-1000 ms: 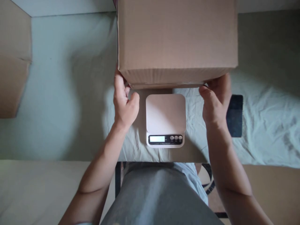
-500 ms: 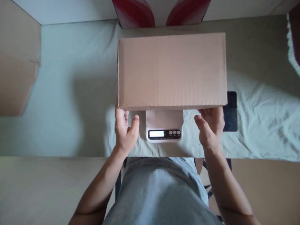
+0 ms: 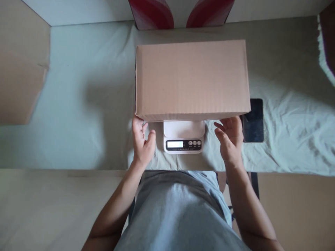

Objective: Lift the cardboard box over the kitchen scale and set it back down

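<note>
A closed brown cardboard box (image 3: 192, 78) sits level over the back of a white digital kitchen scale (image 3: 184, 129), hiding most of its platform. Whether the box touches the platform cannot be made out. My left hand (image 3: 143, 141) is under the box's near left corner, thumb free and fingers partly hidden beneath. Under the near right corner, my right hand (image 3: 230, 139) supports it the same way, palm up. The scale's display is lit, but its reading is washed out; several round buttons lie beside it.
A dark smartphone (image 3: 253, 120) lies just right of my right hand. Another piece of cardboard (image 3: 23, 69) stands at the left. A red and white panel (image 3: 154, 14) is at the back, and a pale green cloth (image 3: 70, 139) covers the table.
The box has come down closer to the scale and looks smaller, its shadow nearer to it. Both hands have moved inward with it, and more of the phone shows.
</note>
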Demonstrator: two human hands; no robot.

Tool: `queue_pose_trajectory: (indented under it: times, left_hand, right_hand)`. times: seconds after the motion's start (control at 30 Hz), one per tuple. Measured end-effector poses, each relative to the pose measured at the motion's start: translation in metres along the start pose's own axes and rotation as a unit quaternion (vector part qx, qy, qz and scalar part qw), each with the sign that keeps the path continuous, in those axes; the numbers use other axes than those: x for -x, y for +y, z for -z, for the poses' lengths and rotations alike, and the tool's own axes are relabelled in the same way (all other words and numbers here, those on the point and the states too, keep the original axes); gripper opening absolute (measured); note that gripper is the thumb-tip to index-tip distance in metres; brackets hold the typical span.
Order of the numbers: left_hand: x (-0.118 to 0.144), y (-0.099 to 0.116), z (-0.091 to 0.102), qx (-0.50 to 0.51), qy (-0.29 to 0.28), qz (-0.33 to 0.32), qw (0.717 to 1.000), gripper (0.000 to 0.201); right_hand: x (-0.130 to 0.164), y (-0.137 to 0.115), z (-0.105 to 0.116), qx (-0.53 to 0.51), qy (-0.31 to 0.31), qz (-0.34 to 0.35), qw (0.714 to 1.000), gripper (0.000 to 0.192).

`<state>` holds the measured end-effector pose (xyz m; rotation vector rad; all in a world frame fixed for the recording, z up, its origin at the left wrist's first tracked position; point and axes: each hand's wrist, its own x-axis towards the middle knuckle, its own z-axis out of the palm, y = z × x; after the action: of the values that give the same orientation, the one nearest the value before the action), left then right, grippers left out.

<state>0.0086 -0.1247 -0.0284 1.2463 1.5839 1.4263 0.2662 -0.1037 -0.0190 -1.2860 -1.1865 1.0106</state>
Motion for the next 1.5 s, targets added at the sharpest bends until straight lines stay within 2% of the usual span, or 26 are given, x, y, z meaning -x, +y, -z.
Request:
queue_pose_trajectory:
  times: [0.1,0.2,0.33,0.43,0.53,0.67,0.93,1.17,1.33,1.5]
  left_hand:
    - [0.006,-0.013,0.006,0.007,0.007,0.018,1.0,0.06]
    - [0.004,-0.014,0.011,0.014,0.012,0.01,1.0,0.061]
    - [-0.006,0.009,0.014,0.021,0.023,-0.017,0.999,0.058]
    - [-0.01,0.033,0.012,0.032,0.03,-0.027,0.999,0.055]
    - [-0.008,0.048,0.009,0.051,0.024,-0.024,0.998,0.053]
    - [-0.002,0.053,0.006,0.066,-0.002,-0.006,0.998,0.048]
    - [0.01,0.065,0.006,-0.004,-0.002,-0.005,1.0,0.056]
    - [0.016,0.067,0.005,-0.005,-0.015,0.006,1.0,0.057]
    - [0.001,0.07,0.002,0.049,-0.017,0.0,0.999,0.053]
    - [-0.042,0.073,-0.009,0.094,-0.018,-0.039,0.995,0.055]
  right_hand:
    - [0.007,0.009,0.007,-0.014,0.009,-0.02,1.0,0.064]
    - [0.008,0.009,0.012,-0.021,0.019,-0.019,0.999,0.064]
    - [0.003,-0.004,0.013,-0.022,0.036,0.009,0.999,0.062]
    - [0.0,-0.019,0.006,-0.011,0.05,0.033,0.998,0.062]
    - [-0.002,-0.029,-0.002,-0.008,0.042,0.041,0.998,0.06]
    - [-0.002,-0.032,-0.007,0.0,0.018,0.043,0.999,0.053]
    - [0.011,-0.037,-0.009,-0.002,0.032,0.029,0.999,0.052]
    - [0.018,-0.038,-0.008,0.017,0.03,0.024,0.999,0.051]
    - [0.002,-0.043,-0.009,-0.002,0.037,0.054,0.998,0.05]
    - [-0.037,-0.049,-0.016,-0.008,0.015,0.102,0.995,0.053]
